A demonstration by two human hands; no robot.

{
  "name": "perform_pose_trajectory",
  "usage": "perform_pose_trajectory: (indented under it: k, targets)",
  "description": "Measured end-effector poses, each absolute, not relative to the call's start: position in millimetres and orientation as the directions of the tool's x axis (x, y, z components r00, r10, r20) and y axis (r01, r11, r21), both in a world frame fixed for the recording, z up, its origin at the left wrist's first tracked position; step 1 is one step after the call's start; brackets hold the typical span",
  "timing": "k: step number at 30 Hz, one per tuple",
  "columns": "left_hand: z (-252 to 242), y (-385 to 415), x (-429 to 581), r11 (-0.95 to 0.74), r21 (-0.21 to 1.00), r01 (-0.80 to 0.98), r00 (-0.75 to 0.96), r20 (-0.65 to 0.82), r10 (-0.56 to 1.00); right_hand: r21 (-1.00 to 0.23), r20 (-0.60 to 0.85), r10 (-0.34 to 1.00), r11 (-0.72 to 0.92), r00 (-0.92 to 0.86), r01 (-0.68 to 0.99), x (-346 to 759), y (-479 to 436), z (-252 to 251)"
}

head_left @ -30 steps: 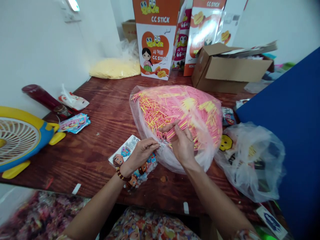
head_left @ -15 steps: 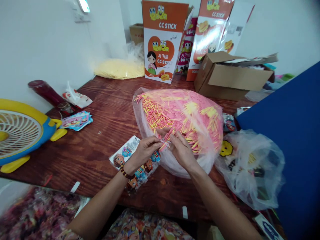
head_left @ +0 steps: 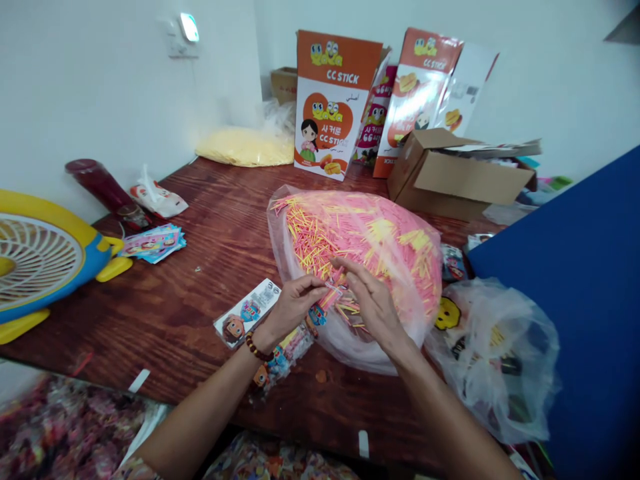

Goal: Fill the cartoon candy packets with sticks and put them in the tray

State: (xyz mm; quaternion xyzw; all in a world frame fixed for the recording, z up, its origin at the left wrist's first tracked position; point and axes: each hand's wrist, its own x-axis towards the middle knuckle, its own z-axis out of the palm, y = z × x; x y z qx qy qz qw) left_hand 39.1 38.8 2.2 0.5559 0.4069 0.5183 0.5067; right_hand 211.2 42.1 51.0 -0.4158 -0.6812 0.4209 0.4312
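Note:
A big clear plastic bag [head_left: 395,230] full of thin pink and yellow sticks lies on the brown wooden table [head_left: 210,233]. My left hand [head_left: 290,307] pinches the open mouth of a small printed cartoon packet [head_left: 285,343] at the bag's near edge. My right hand [head_left: 373,303] is beside it, its fingers closed on a few pink sticks [head_left: 331,297] at the packet's mouth. Another cartoon packet [head_left: 245,313] lies flat under my left wrist.
A yellow and blue fan [head_left: 40,257] stands at the left edge, with a dark red bottle [head_left: 103,187] and small packets [head_left: 153,241] behind it. Orange CC STICK cartons [head_left: 335,100] and an open cardboard box [head_left: 450,173] stand at the back. A crumpled clear bag [head_left: 500,353] and a blue board [head_left: 575,287] lie right.
My right hand has come out of the stick heap with a few pink sticks and brought them to the packet held by my left hand. The view has shifted slightly.

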Motion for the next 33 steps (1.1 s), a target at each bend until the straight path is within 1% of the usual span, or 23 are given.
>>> perform_pose_trajectory:
  k: [2, 3, 5, 7, 10, 12, 15, 17, 21, 24, 27, 29, 30, 32, 33]
  targets:
    - [1.8, 39.5, 40.0, -0.154, 0.984, -0.087, 0.11, 0.163, 0.98, -0.883, 0.228, 0.899, 0.353, -0.373, 0.31, 213.6, 42.3, 52.5]
    - [1.6, 40.0, 40.1, -0.152, 0.983, -0.098, 0.1, 0.162, 0.982, -0.872, 0.218, 0.883, 0.367, -0.415, 0.323, 215.3, 42.8, 52.7]
    - [1.3, 41.2, 39.5, -0.151, 0.98, -0.127, 0.08, 0.162, 0.984, -0.881, 0.222, 0.869, 0.373, -0.442, 0.292, 219.9, 44.8, 52.0]
    - [1.9, 42.4, 37.9, -0.163, 0.976, -0.145, 0.06, 0.173, 0.983, -0.885, 0.232, 0.88, 0.368, -0.415, 0.285, 224.9, 47.8, 50.8]
    - [5.7, 43.2, 34.3, -0.221, 0.968, -0.121, 0.052, 0.229, 0.972, -0.841, 0.261, 0.916, 0.371, -0.306, 0.393, 229.2, 50.6, 50.7]
    - [9.9, 42.4, 31.6, -0.278, 0.958, -0.071, 0.041, 0.282, 0.959, -0.814, 0.296, 0.913, 0.394, -0.28, 0.426, 229.0, 50.1, 52.9]
    - [16.3, 39.7, 28.7, -0.356, 0.934, -0.012, 0.009, 0.356, 0.934, -0.819, 0.328, 0.887, 0.438, -0.326, 0.37, 226.8, 48.6, 57.8]
    - [19.4, 37.4, 28.3, -0.377, 0.926, 0.007, -0.009, 0.377, 0.926, -0.837, 0.334, 0.887, 0.434, -0.317, 0.333, 225.3, 49.3, 59.5]
    - [22.5, 34.2, 29.3, -0.353, 0.934, 0.047, -0.037, 0.355, 0.934, -0.911, 0.232, 0.918, 0.321, -0.323, 0.258, 221.9, 55.0, 55.6]
    - [21.5, 34.8, 27.9, -0.283, 0.959, -0.005, -0.046, 0.283, 0.958, -0.958, 0.158, 0.955, 0.21, -0.25, 0.196, 218.8, 60.4, 49.4]
    - [17.9, 37.5, 23.2, -0.102, 0.982, -0.158, -0.012, 0.102, 0.995, -0.992, 0.072, 0.964, 0.097, -0.256, 0.086, 215.1, 63.4, 45.8]
    - [15.2, 39.0, 19.7, 0.058, 0.97, -0.237, 0.094, -0.037, 0.995, -0.999, 0.04, 0.973, 0.047, -0.227, 0.025, 212.1, 63.7, 44.2]
    - [13.9, 39.2, 18.3, 0.134, 0.96, -0.244, 0.171, -0.093, 0.981, -1.0, 0.028, 0.979, 0.029, -0.201, 0.002, 210.6, 63.5, 43.0]
    - [11.1, 38.7, 16.5, 0.232, 0.949, -0.215, 0.304, -0.161, 0.939, -0.999, 0.005, 0.987, -0.001, -0.163, -0.034, 207.5, 63.0, 39.0]
    - [9.5, 38.0, 16.1, 0.248, 0.949, -0.196, 0.337, -0.172, 0.926, -0.999, -0.009, 0.988, -0.016, -0.155, -0.047, 206.1, 62.8, 36.3]
